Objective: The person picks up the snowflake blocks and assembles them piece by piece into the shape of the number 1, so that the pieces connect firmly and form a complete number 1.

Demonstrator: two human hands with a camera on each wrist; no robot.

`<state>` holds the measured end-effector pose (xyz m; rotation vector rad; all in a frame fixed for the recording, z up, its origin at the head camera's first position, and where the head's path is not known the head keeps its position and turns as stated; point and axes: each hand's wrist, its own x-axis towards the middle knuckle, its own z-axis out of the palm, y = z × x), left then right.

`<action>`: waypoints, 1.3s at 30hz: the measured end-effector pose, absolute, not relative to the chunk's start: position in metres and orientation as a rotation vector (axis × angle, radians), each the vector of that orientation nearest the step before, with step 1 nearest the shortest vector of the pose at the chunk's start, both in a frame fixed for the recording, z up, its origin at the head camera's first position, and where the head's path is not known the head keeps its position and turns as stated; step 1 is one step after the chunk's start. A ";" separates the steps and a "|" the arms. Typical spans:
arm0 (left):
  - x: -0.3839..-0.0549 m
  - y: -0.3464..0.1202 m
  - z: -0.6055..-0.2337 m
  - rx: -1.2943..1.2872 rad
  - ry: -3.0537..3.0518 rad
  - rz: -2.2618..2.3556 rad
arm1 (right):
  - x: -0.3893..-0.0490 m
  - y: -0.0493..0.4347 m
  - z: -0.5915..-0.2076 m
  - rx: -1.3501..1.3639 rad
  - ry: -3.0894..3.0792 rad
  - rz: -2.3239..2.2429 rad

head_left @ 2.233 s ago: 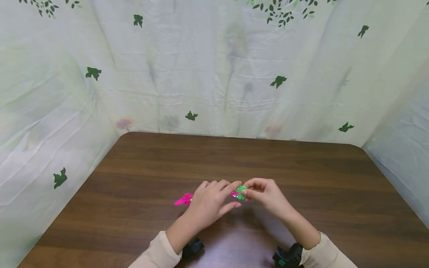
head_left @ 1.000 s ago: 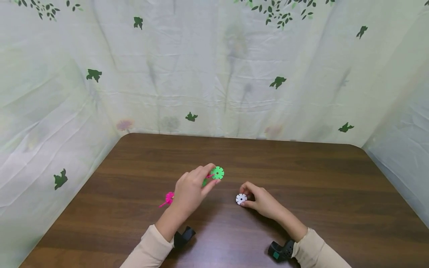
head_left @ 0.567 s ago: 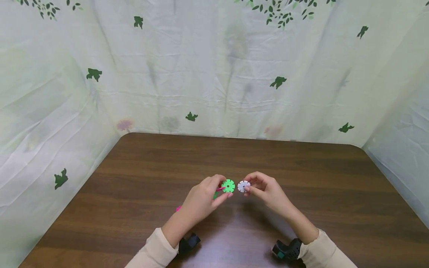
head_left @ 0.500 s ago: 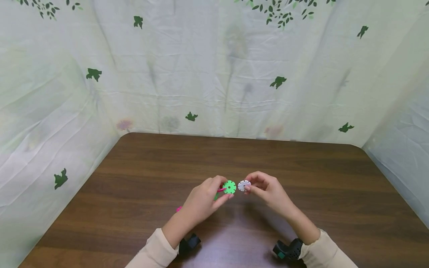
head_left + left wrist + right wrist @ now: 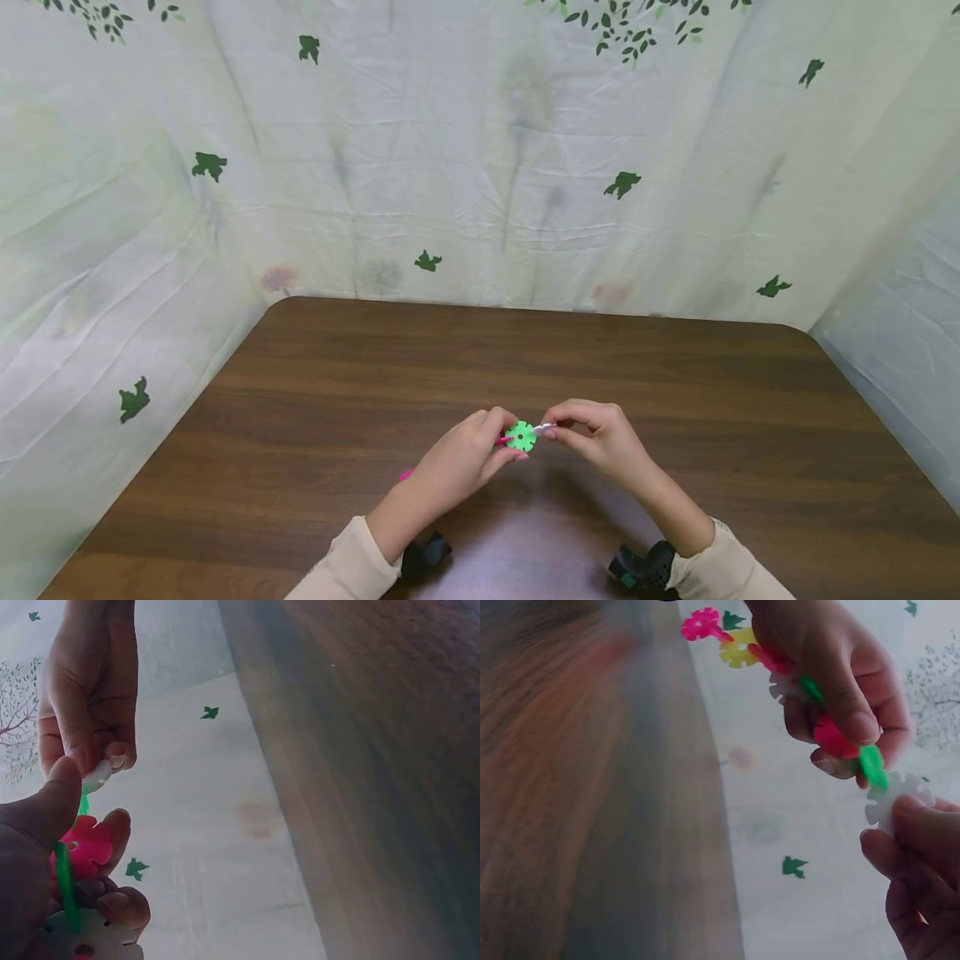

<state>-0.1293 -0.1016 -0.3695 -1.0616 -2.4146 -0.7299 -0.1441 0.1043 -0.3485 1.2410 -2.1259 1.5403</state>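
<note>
My left hand (image 5: 468, 457) holds a chain of slotted plastic snowflake discs between thumb and fingers. The green disc (image 5: 521, 436) at the chain's end sticks out past its fingertips, facing the head camera. Thumb and fingers of my right hand (image 5: 600, 433) pinch a white disc (image 5: 889, 802), seen edge-on from the head, its rim right at the green disc's edge. Further along the chain, the right wrist view shows a pink disc (image 5: 832, 736), a yellow disc (image 5: 739, 649) and a pink end disc (image 5: 701, 624). My left hand covers part of the chain.
Both hands are above a brown wooden table (image 5: 480, 358). A pale curtain (image 5: 480, 167) with leaf and bird prints hangs behind it and along the sides. Black wrist cameras (image 5: 425, 554) sit under the cream sleeves (image 5: 348, 558).
My hands came together from apart, then moved slightly nearer the body. The white disc turned from face-on to edge-on and closed its gap to the green disc.
</note>
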 end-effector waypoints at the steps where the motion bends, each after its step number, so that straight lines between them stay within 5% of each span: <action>1: -0.129 -0.102 -0.370 -1.067 -2.419 -0.741 | -0.144 0.104 -0.350 1.256 -2.116 1.539; 19: -0.127 -0.093 -0.369 -1.036 -2.360 -0.932 | -0.147 0.101 -0.369 0.875 -2.277 2.332; 39: -0.127 -0.089 -0.374 -0.905 -2.380 -2.342 | -0.155 0.116 -0.358 0.762 -2.060 2.290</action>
